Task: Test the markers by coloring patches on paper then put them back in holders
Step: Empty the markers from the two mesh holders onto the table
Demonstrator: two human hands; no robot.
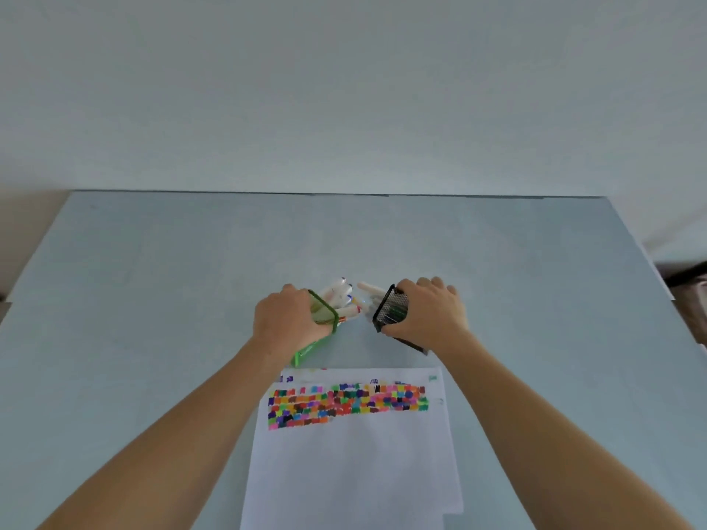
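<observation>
1. Head view: your left hand [285, 319] curls its fingers around a green holder [319, 330], tipped so its mouth faces far and right; white markers [340, 296] poke out of it.
2. Your right hand [428, 313] grips a black mesh holder [392, 311], tipped toward the left, with a pale marker [370, 288] jutting out.
3. Just near of both holders, paper [352, 453] lies on the pale table [153, 281], bearing rows of colored patches [346, 405].

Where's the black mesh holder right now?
In the head view, right of centre: the right hand grips the black mesh holder, tipped toward the green holder.
</observation>
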